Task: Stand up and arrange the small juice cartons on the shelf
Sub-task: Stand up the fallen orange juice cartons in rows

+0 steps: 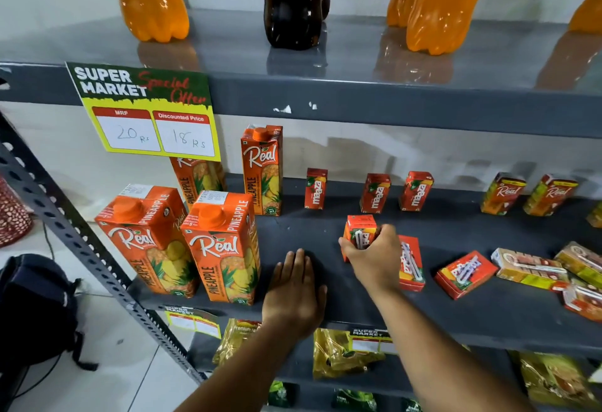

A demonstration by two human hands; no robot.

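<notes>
One small carton sits inside the right hand; the fingers wrap its lower half from the near side, thumb on the left face, the rest hidden round the right. Its long axis runs nearly upright, leaning a little, its straw side turned to the camera, and its base looks close to or on the shelf, though the hand hides the contact.

Left hand lies flat, palm down, fingers together and holding nothing, on the shelf's front edge just left of the right hand.

Straight behind the held carton, toward the back wall, three cartons stand upright in a row with gaps between them. The held one sits forward of the gap between the first and second, so the likely move is a push back and a squaring-up into line.

Just right of the right wrist another carton lies flat, long axis running front to back. Farther right a third lies flat and skewed, then a loose pile. All are nearer the right hand than the left.
</notes>
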